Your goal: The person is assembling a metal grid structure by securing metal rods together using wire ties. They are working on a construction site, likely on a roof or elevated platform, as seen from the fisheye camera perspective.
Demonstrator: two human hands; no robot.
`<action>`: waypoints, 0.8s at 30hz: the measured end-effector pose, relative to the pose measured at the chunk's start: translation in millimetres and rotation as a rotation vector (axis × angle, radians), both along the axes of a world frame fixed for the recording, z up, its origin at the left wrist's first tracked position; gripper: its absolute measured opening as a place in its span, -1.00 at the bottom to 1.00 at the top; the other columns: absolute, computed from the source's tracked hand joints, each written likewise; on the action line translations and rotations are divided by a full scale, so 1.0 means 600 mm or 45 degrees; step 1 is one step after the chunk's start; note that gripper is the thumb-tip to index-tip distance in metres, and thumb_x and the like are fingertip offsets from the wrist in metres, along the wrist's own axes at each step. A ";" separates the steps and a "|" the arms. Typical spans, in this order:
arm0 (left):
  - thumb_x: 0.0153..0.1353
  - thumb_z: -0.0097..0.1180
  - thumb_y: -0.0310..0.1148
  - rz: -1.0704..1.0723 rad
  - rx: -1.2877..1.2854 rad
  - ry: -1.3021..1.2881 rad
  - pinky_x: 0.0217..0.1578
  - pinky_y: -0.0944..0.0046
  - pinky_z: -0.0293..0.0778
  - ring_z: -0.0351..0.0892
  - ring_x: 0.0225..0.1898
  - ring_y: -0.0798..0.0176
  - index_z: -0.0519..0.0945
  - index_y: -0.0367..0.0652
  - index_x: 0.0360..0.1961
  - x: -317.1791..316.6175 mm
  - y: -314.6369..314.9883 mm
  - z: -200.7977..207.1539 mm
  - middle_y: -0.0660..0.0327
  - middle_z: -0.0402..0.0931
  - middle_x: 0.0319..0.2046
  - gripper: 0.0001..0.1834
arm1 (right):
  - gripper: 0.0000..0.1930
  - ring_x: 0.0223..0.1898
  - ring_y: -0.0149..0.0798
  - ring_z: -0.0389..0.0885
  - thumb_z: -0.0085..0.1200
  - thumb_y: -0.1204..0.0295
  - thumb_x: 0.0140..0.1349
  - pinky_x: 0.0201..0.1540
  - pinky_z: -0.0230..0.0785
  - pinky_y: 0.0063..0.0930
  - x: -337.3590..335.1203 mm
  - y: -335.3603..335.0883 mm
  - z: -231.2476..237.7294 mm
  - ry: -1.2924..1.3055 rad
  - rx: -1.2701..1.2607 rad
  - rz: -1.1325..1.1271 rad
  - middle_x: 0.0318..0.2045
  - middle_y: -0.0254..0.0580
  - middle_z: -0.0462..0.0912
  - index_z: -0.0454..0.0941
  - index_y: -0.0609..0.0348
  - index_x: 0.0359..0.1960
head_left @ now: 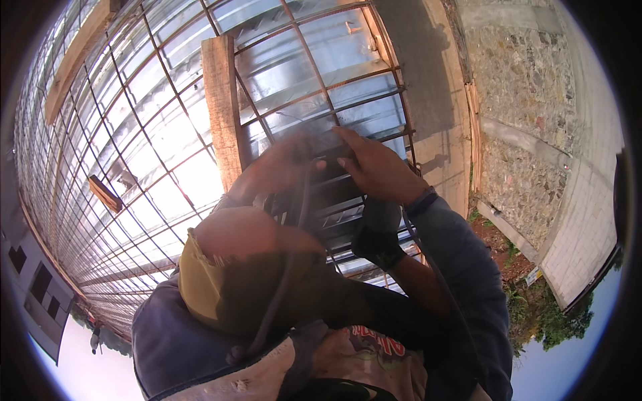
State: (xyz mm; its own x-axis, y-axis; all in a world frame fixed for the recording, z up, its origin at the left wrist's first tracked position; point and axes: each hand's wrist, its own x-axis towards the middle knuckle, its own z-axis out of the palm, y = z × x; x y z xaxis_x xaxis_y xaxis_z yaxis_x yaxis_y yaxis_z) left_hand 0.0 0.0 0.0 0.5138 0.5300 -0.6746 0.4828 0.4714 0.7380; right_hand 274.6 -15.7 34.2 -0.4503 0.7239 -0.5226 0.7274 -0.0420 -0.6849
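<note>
My left hand [284,164] is reaching in front of me, above the mesh of steel bars [326,89], and it is blurred. The thumb tip of this hand points toward the right side, but the other fingers are too smeared, so I cannot tell if they are wide, narrow or closed around something. My right hand [378,167] is just beside it, with the back of the hand partly turned up. Its forefinger stretches forward to one rusty bar, and the thumb stands apart from it, with a moderate gap between the two. The remaining fingers are hidden, so whether this hand grips anything I cannot say. Both thumb tips are near each other, and the space between the hands is dark.

The mesh lies under and beyond my hands, and it spreads far to the left. Under its bars are the ribbed metal sheets [274,73], very bright on the left side. A wooden plank [223,107] lies just ahead of my left hand, and a short wood block [105,194] is well apart, farther left. Closer to me, my bent knee is covered by frayed olive cloth [204,281], and my dark-covered foot [381,234] is below my right hand.
</note>
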 end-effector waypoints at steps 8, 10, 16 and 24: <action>0.43 0.40 -0.12 0.052 0.257 0.692 0.07 -0.10 0.66 0.76 0.01 -0.18 0.23 -0.30 0.59 -0.032 0.006 -0.015 -0.11 0.73 -0.07 -0.10 | -0.71 -0.09 0.33 0.76 -0.02 0.26 0.67 -0.07 0.59 0.15 -0.018 -0.038 -0.055 0.112 0.306 -0.425 -0.10 0.18 0.79 0.61 0.10 0.21; 0.40 0.42 -0.20 0.092 0.440 0.778 0.13 -0.18 0.65 0.74 0.07 -0.18 0.21 -0.17 0.63 -0.043 -0.004 -0.026 -0.06 0.72 -0.04 -0.09 | -0.71 -0.11 0.32 0.77 -0.04 0.26 0.69 -0.10 0.58 0.15 0.009 -0.048 -0.051 0.112 0.276 -0.453 -0.16 0.22 0.78 0.61 0.11 0.20; 0.34 0.42 -0.20 0.268 1.289 0.712 0.28 -0.16 0.50 0.61 0.21 -0.03 0.64 0.04 0.31 -0.006 -0.026 0.002 0.14 0.70 0.08 -0.47 | -0.71 -0.20 0.37 0.76 -0.08 0.29 0.70 -0.14 0.55 0.15 0.130 -0.062 0.004 -0.215 0.023 -0.520 -0.32 0.28 0.74 0.61 0.12 0.19; 0.38 0.35 -0.18 -0.123 1.256 0.485 0.15 -0.10 0.42 0.61 0.14 0.08 0.80 0.05 0.05 0.049 0.047 -0.036 0.30 0.79 -0.06 -0.73 | -0.73 -0.25 0.31 0.77 -0.05 0.39 0.66 -0.16 0.55 0.09 0.091 -0.071 -0.040 -0.113 0.222 -0.533 -0.36 0.19 0.74 0.63 0.10 0.21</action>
State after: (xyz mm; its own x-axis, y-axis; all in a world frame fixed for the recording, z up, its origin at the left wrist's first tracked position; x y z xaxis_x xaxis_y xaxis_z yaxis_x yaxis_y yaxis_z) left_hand 29.2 28.3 -21.9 0.4282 0.8988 -0.0939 0.7661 -0.3060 0.5652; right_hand 329.1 -58.0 10.2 -0.0592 0.9144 -0.4004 0.7285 -0.2346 -0.6436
